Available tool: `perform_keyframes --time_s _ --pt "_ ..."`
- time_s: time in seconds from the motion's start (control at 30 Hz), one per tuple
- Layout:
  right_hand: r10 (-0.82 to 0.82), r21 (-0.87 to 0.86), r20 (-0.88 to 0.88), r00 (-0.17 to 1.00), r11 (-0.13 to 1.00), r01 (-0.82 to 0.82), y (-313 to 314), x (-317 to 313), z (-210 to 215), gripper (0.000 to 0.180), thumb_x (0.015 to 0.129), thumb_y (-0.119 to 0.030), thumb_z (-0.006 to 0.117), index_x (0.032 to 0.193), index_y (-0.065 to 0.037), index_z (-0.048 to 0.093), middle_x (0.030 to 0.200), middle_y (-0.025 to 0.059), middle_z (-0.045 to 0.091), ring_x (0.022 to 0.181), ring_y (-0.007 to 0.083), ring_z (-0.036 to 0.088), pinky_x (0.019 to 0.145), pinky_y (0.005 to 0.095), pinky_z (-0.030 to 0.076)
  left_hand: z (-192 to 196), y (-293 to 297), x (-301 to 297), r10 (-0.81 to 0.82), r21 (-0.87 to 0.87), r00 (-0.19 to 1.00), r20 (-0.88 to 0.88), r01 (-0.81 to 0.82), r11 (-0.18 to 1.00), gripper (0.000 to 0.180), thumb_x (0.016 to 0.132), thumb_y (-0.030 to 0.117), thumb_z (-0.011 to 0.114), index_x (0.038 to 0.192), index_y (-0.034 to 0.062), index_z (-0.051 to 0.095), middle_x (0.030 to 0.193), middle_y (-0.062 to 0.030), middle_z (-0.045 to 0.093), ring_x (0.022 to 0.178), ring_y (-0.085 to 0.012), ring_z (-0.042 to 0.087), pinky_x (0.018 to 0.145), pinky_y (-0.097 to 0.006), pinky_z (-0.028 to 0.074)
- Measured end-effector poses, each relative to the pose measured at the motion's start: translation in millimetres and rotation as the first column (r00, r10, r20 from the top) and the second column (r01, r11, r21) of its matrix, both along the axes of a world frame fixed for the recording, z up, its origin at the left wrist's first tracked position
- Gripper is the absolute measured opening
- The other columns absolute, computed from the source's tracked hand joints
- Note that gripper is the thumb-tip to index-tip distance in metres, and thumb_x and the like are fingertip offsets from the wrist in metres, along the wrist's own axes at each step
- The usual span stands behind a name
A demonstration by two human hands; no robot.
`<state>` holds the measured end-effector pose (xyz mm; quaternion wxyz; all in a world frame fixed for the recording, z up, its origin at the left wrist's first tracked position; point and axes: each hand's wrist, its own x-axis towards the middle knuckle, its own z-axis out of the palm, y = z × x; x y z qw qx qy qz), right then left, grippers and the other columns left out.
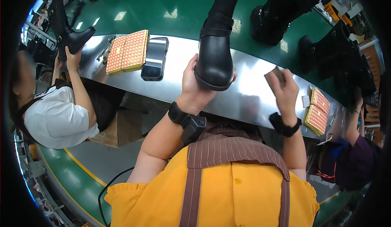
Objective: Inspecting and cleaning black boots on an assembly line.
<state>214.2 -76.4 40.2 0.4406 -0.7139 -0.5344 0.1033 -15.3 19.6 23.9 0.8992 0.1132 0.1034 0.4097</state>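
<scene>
A tall black leather boot [216,52] with straps round its ankle points its rounded toe toward me. My left hand [194,86] is wrapped round the toe end, palm under the sole, with fingertips showing at the boot's right side. Off to the right, apart from the boot, my right hand [287,89] is raised over the metal bench. Between its thumb and fingers it grips a small flat brownish-grey block [275,79], whose exact kind I cannot make out. Both of my wrists wear black bands, and a small dark device sits on the left one.
On the shiny metal bench [179,50] lie a dark phone [155,59] and a bundle of red-and-yellow patterned sheets [127,51]. Another such bundle [317,112] is at right. More black boots [275,17] stand beyond on a green surface. Co-workers sit on both sides; the left one handles a boot [69,33].
</scene>
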Motion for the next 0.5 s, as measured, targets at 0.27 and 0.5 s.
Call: perform_keyframes --time_s 0.27,0.5 --pt "-0.295 -0.265 0.340 0.893 0.881 0.392 -77 127 -73 0.042 0.095 -0.037 0.062 0.110 0.002 0.062 0.096 0.0266 0.068 0.089 0.0414 0.066 0.076 0.0431 0.051 -47 32 29 -0.072 -0.003 0.974 0.214 0.074 0.997 0.057 0.102 0.035 0.030 0.136 -0.0097 0.041 0.127 -0.0355 0.048 0.115 -0.0423 0.054 0.097 -0.050 0.049" --pt "-0.284 -0.300 0.307 0.908 0.877 0.376 -90 138 -85 0.044 0.092 -0.033 0.066 0.111 0.006 0.062 0.098 0.0286 0.068 0.091 0.0437 0.066 0.079 0.0446 0.051 -20 20 -10 -0.063 -0.195 0.982 -0.179 0.028 0.980 0.057 0.101 0.043 0.045 0.142 0.0051 0.041 0.131 -0.0251 0.052 0.122 -0.0402 0.053 0.101 -0.061 0.046"
